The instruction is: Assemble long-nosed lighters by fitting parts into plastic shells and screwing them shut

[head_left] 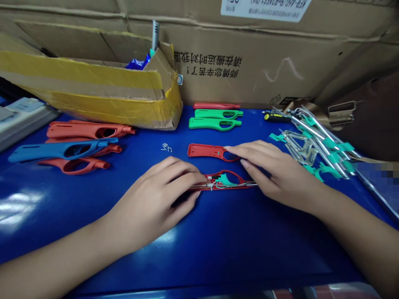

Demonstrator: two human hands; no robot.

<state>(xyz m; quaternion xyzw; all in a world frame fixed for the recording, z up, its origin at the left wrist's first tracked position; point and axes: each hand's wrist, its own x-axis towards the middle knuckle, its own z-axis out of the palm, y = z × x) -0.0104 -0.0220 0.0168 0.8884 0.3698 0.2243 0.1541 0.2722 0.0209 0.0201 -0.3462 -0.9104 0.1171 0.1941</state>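
On the counter [224, 245], your left hand [166, 193] gripped the filled shell [228, 188], probably steadying its parts; your right hand [279, 174]'s hold was unclear.

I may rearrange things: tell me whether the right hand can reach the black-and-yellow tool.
Probably yes: nothing seems to stand between the right hand and the black-and-yellow tool, though metal tubes crowd the tool's right end.

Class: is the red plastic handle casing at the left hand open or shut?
Open: the casing exposes a teal plastic piece and slim metal rod.
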